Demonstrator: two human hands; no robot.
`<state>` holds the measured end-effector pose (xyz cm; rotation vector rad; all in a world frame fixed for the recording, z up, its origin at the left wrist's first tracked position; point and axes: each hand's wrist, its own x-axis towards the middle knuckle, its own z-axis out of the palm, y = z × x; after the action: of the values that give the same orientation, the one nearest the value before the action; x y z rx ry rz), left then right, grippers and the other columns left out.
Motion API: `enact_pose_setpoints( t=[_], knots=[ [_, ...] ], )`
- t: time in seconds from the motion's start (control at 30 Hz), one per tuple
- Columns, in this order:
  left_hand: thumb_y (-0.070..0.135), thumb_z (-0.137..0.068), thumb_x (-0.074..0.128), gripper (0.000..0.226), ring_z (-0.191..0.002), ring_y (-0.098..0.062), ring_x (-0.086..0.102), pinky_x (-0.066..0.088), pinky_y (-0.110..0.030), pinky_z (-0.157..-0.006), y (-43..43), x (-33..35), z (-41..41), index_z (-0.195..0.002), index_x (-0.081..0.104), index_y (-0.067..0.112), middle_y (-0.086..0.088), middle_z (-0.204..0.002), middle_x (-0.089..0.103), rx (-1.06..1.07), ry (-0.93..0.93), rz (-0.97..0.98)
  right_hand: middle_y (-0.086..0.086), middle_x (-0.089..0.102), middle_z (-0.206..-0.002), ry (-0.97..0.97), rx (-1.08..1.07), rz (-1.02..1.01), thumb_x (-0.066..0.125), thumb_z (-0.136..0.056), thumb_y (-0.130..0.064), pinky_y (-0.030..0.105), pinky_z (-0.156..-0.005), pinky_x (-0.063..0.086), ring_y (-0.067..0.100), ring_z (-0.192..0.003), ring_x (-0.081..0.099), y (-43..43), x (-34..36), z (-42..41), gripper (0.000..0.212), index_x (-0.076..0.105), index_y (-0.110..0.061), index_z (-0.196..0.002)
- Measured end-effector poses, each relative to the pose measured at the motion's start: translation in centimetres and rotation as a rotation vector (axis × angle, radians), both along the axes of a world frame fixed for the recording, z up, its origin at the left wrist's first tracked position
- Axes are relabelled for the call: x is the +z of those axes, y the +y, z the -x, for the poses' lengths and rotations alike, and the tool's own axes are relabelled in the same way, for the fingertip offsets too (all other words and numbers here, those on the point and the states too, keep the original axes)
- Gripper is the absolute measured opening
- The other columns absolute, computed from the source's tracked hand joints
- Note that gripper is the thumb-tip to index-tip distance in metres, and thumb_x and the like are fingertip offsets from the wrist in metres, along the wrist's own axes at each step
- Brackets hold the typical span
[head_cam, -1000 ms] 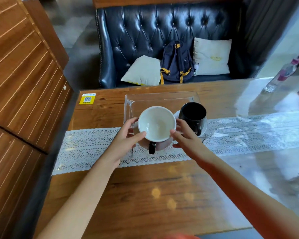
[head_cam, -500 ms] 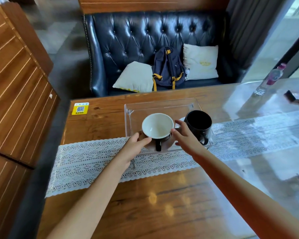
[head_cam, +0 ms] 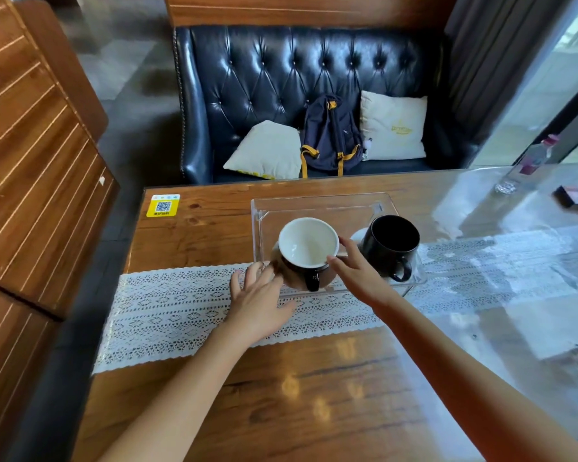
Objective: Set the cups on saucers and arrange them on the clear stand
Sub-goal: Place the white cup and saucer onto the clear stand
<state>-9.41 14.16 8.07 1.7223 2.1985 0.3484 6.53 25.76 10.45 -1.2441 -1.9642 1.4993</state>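
Head view: white-lined cup (head_cam: 306,250) upright, handle toward the person.

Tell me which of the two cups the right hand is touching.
The cup with the white inside, on the left of the clear stand. The right hand has fingertips on its rim; the all-black cup stands untouched to the right.

We see a cup (head_cam: 308,243) white inside with a black handle, on a brown saucer (head_cam: 327,280); right of it a black cup (head_cam: 392,243) on a white saucer (head_cam: 358,234). The stand (head_cam: 317,206) is clear. A white lace runner (head_cam: 181,310) crosses the brown table (head_cam: 314,395), with a yellow sticker (head_cam: 163,205) far left.
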Motion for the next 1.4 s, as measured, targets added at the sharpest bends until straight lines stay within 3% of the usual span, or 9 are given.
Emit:
enact_pose_setpoints(
  t=[0.13, 0.23, 0.37, 0.5, 0.63, 0.73, 0.87, 1.07, 1.4],
  knots=[
    [0.05, -0.086, 0.044, 0.054, -0.143, -0.02, 0.0, -0.007, -0.056, -0.114, -0.7, -0.3, 0.4, -0.134, 0.034, 0.026, 0.006, -0.154, 0.021, 0.037, 0.034, 0.005, 0.01, 0.057, -0.13, 0.005, 0.052, -0.008, 0.047, -0.097, -0.021, 0.004, -0.068, 0.043, 0.01, -0.108, 0.055, 0.0, -0.4, 1.1, 0.048, 0.03, -0.019, -0.141],
    [0.051, -0.086, 0.044, 0.057, -0.144, -0.021, 0.002, -0.01, -0.056, -0.113, -1.2, -0.8, 0.9, -0.136, 0.029, 0.03, 0.008, -0.154, 0.022, 0.088, 0.059, -0.013, 0.009, 0.052, -0.136, 0.035, 0.124, -0.01, 0.047, -0.097, -0.021, 0.024, -0.09, 0.042, 0.011, -0.116, 0.053, -0.2, -0.5, 1.9, 0.048, 0.028, -0.022, -0.141],
    [0.052, -0.086, 0.043, 0.062, -0.143, -0.017, 0.006, -0.014, -0.055, -0.113, -2.2, -1.5, 0.7, -0.141, 0.021, 0.033, 0.013, -0.155, 0.02, 0.133, 0.061, -0.082, 0.008, 0.053, -0.136, -0.036, 0.119, -0.136, 0.045, -0.097, -0.03, 0.042, -0.102, 0.044, 0.019, -0.122, 0.051, 0.1, -0.8, 0.7, 0.047, 0.035, -0.02, -0.142],
    [0.058, -0.086, 0.038, 0.072, -0.144, -0.016, 0.002, -0.018, -0.052, -0.111, -2.5, -2.5, 0.2, -0.145, 0.009, 0.029, 0.01, -0.158, 0.011, 0.143, 0.12, -0.08, -0.002, 0.049, -0.143, -0.169, 0.172, -0.404, 0.042, -0.095, -0.042, 0.031, -0.108, 0.035, 0.014, -0.134, 0.042, -0.3, -1.6, -2.1, 0.045, 0.048, -0.022, -0.135],
    [0.063, -0.086, 0.022, 0.069, -0.144, -0.013, -0.001, -0.021, -0.048, -0.11, -2.0, -2.3, -0.2, -0.145, 0.014, 0.029, 0.01, -0.158, 0.012, 0.185, 0.076, -0.096, -0.02, 0.009, -0.155, -0.307, 0.466, -0.484, 0.022, -0.086, -0.067, 0.027, -0.116, 0.014, 0.0, -0.144, 0.004, -1.4, -2.8, -2.7, 0.069, 0.029, -0.033, -0.146],
    [0.059, -0.09, 0.016, 0.063, -0.144, -0.012, 0.0, -0.018, -0.051, -0.111, -1.5, -2.0, -0.1, -0.144, 0.021, 0.028, 0.011, -0.157, 0.016, 0.2, 0.071, -0.093, -0.021, -0.006, -0.15, -0.443, 0.543, -0.579, 0.022, -0.091, -0.062, 0.03, -0.119, 0.008, 0.002, -0.143, -0.011, -0.9, -3.3, -2.0, 0.066, 0.017, -0.032, -0.149],
    [0.053, -0.092, 0.026, 0.061, -0.145, -0.019, -0.001, -0.02, -0.055, -0.108, 0.6, -1.5, 1.2, -0.145, 0.017, 0.026, 0.009, -0.158, 0.012, 0.189, 0.108, -0.016, -0.016, -0.012, -0.152, -0.498, 0.538, -0.545, 0.03, -0.095, -0.054, 0.033, -0.12, 0.009, 0.007, -0.145, -0.013, 0.3, -3.3, 0.0, 0.065, 0.011, -0.027, -0.151],
    [0.046, -0.092, 0.035, 0.058, -0.143, -0.023, 0.006, -0.014, -0.061, -0.11, 5.4, -1.1, 3.2, -0.141, 0.026, 0.018, 0.0, -0.156, 0.017, 0.173, 0.155, 0.033, 0.002, -0.003, -0.162, -0.54, 0.521, -0.508, 0.034, -0.097, -0.046, 0.041, -0.121, 0.009, 0.02, -0.149, -0.008, 3.1, -2.3, 3.1, 0.063, 0.014, -0.021, -0.151],
    [0.056, -0.088, 0.038, 0.074, -0.144, -0.025, 0.008, -0.01, -0.06, -0.11, 6.2, -2.5, 3.3, -0.145, 0.017, 0.013, -0.006, -0.157, 0.01, 0.179, 0.14, 0.013, -0.002, -0.004, -0.162, -0.524, 0.52, -0.543, 0.033, -0.097, -0.048, 0.041, -0.12, 0.006, 0.017, -0.148, -0.01, 3.9, -3.2, 3.2, 0.065, 0.008, -0.025, -0.151]
  ],
)
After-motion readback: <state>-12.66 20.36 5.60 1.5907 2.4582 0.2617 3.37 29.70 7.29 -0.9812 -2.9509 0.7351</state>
